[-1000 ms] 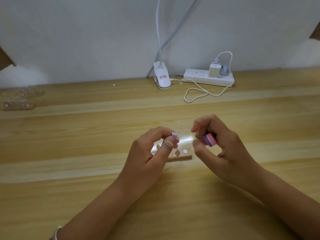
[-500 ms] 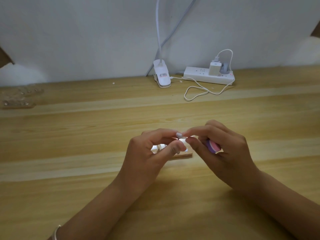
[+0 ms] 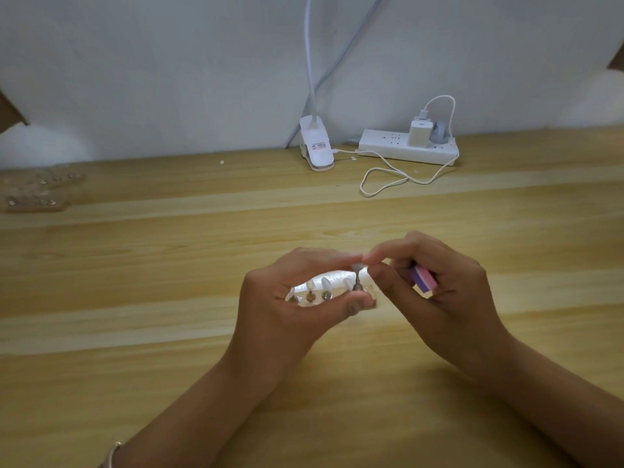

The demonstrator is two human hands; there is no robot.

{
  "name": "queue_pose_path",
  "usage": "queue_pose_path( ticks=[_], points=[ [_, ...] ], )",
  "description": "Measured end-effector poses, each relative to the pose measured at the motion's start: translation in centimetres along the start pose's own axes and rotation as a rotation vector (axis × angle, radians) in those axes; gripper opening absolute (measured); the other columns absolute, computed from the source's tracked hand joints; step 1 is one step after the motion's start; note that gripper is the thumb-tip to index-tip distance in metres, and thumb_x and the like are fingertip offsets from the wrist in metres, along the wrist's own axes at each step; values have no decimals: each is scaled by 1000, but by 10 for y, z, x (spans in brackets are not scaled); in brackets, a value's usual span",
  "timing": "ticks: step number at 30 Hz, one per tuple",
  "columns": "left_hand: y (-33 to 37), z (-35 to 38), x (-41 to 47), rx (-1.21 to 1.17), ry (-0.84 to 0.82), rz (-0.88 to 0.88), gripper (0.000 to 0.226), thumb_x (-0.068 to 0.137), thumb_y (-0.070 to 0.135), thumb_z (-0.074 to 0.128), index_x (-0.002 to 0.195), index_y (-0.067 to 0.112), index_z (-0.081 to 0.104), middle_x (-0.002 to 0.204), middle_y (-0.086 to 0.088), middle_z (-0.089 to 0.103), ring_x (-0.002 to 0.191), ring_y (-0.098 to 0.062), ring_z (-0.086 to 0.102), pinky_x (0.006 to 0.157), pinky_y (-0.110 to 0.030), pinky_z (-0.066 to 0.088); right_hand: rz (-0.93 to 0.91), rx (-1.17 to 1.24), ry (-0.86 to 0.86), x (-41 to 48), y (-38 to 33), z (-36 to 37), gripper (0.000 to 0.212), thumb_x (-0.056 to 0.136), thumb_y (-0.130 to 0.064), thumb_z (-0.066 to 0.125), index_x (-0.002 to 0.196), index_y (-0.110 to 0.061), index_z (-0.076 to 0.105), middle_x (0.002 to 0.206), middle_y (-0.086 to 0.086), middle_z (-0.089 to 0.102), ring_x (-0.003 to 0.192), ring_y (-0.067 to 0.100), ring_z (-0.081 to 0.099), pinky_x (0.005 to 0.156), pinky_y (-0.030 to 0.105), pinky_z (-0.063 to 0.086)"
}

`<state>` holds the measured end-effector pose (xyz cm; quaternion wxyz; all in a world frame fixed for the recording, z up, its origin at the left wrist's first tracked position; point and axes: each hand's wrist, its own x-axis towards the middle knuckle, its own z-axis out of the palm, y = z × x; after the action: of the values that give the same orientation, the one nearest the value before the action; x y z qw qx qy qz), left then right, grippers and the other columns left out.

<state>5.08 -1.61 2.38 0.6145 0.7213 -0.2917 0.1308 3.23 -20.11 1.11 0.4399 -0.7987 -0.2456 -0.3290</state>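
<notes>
**A:** What do the hands hold?

**B:** The left hand (image 3: 280, 309) grips a small clear plastic stand (image 3: 315, 301) just above the table (image 3: 169, 265), near its middle. The thumb is on the stand's near edge and the fingers curl over the far side. A row of short metal pegs rises from the stand. Most carry glossy white nail tips (image 3: 326, 283), oval and slightly curved.

**A:** And the right hand?

**B:** The right hand (image 3: 449, 298) pinches the top of the peg (image 3: 356, 282) at the stand's right end, thumb and forefinger closed on its pale cap. That peg stands upright with its round metal foot on the stand. The other fingers fold around a small block (image 3: 423, 278), layered pink, white and purple, matte like foam.

**A:** What is the table like?

**B:** It is smooth, pale wood with long grain stripes. At the back, against a plain white wall, sits a white power strip (image 3: 405, 150) with a boxy charger plugged in. A thin white cable (image 3: 388, 177) loops in front of it. Beside it to the left is a white lamp clip (image 3: 317, 146). Far left lie more clear stands (image 3: 33, 201), blurred.
</notes>
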Motion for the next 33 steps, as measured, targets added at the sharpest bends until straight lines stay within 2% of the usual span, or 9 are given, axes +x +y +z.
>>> queue_pose_path(
  ticks=[4, 6, 11, 15, 18, 23, 26, 30, 33],
  points=[
    [1, -2, 0, 104, 34, -35, 34, 63, 20, 89, 94, 14, 77, 88, 7, 76, 87, -8, 72, 81, -21, 53, 100, 171, -73, -1, 6, -9, 25, 84, -15, 45, 109, -22, 44, 88, 2, 43, 78, 21, 43, 73, 26, 39],
    [2, -2, 0, 156, 38, -54, 33, 62, 19, 91, 92, 17, 77, 85, 10, 75, 84, -8, 70, 78, -21, 53, 117, 151, -116, 0, 8, -12, 29, 81, -14, 38, 108, -26, 38, 96, 3, 42, 83, 22, 43, 77, 28, 40],
    [2, 0, 0, 212, 40, -32, 29, 62, 16, 92, 86, 17, 76, 79, 11, 73, 78, -12, 68, 72, -29, 52, -104, -124, -257, 0, 12, -9, 27, 101, -15, 53, 127, -17, 59, 128, 0, 40, 120, 13, 50, 104, 22, 42],
    [2, 0, 1, 209, 25, -29, 27, 64, 17, 90, 84, 24, 75, 79, 17, 70, 71, -9, 61, 66, -21, 48, -235, -200, -170, 2, 5, -5, 32, 94, 4, 65, 125, -5, 65, 116, 7, 59, 108, 17, 61, 97, 25, 47],
    [-1, 0, 0, 188, 10, -40, 26, 64, 18, 90, 85, 24, 75, 79, 15, 71, 70, -13, 62, 66, -22, 48, -283, -229, -129, 4, 8, -7, 23, 90, 5, 71, 112, 0, 72, 109, 11, 69, 101, 24, 67, 91, 32, 52],
    [-3, -2, 1, 113, 18, -111, 30, 62, 16, 91, 85, 27, 76, 76, 14, 72, 66, -10, 59, 63, -22, 48, -157, -209, -24, 6, 12, -16, 19, 90, 1, 70, 108, -3, 74, 109, 8, 70, 103, 21, 69, 87, 40, 57],
    [-2, -2, 2, 89, 6, -72, 29, 62, 16, 90, 84, 28, 76, 76, 14, 73, 64, -12, 60, 62, -26, 50, -273, -182, -77, 2, 4, -5, 19, 91, 2, 70, 108, -2, 74, 108, 10, 70, 103, 19, 67, 91, 31, 53],
    [-2, -4, 3, 63, -2, -101, 32, 61, 14, 91, 88, 25, 77, 75, 10, 73, 67, -13, 63, 65, -26, 51, -214, -251, -25, 6, 12, -17, 22, 86, 6, 73, 107, -1, 74, 106, 10, 70, 98, 25, 70, 83, 42, 57],
    [-1, -3, 3, 69, -27, -89, 29, 61, 24, 89, 86, 28, 76, 76, 12, 73, 68, -15, 64, 64, -25, 51, -263, -209, -25, 2, 7, -11, 27, 86, 7, 72, 110, -5, 72, 109, 10, 70, 104, 22, 68, 90, 35, 55]
  ],
)
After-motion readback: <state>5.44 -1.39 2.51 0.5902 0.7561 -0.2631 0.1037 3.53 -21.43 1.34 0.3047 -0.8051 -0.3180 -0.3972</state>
